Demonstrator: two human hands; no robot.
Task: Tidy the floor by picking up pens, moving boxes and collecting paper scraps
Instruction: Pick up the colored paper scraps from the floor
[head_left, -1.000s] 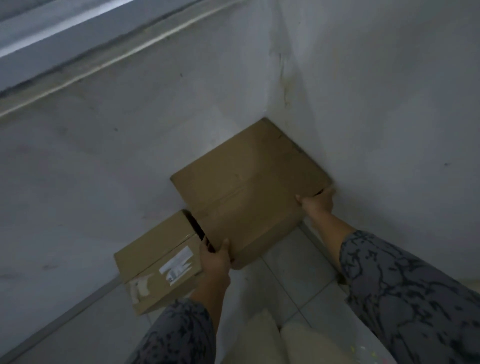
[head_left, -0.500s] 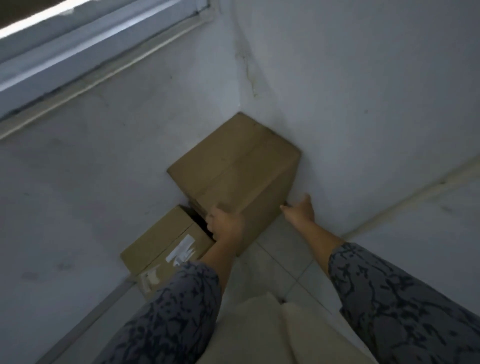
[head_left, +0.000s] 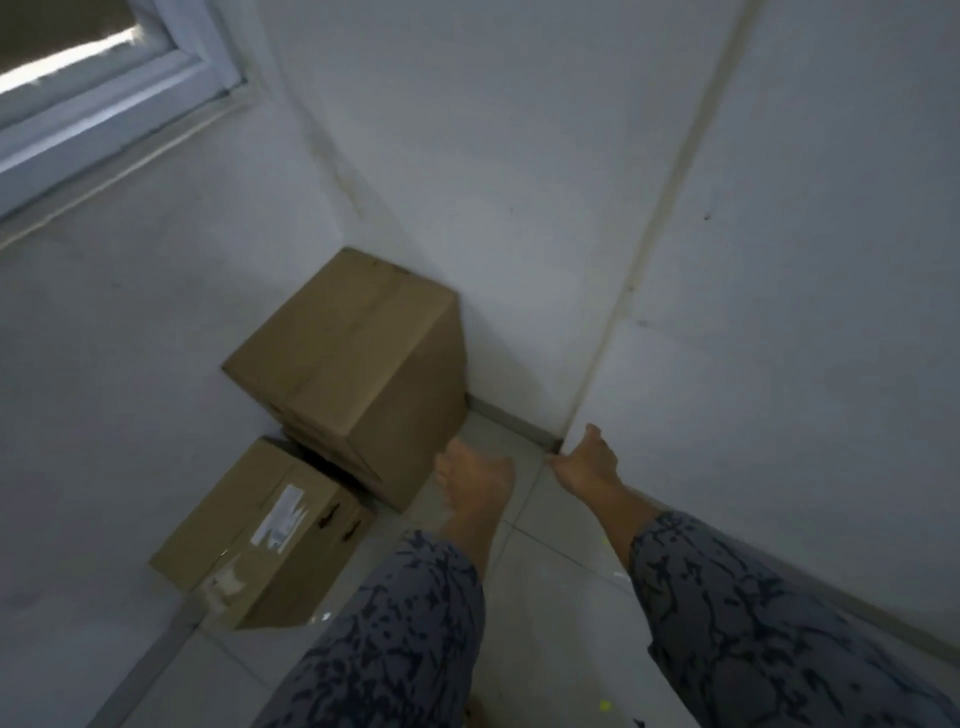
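Now both hands (head_left: 475, 480) reach forward, empty.

Pale tiled floor (head_left: 545, 571): small labelled box (head_left: 260, 535) lies on it; large box (head_left: 353, 364) in corner, tilted against it.

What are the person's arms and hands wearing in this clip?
Both arms wear loose grey sleeves with a dark, blotchy marbled print, ending partway down the forearm. The left hand and right hand are bare: no gloves, rings or watch visible.
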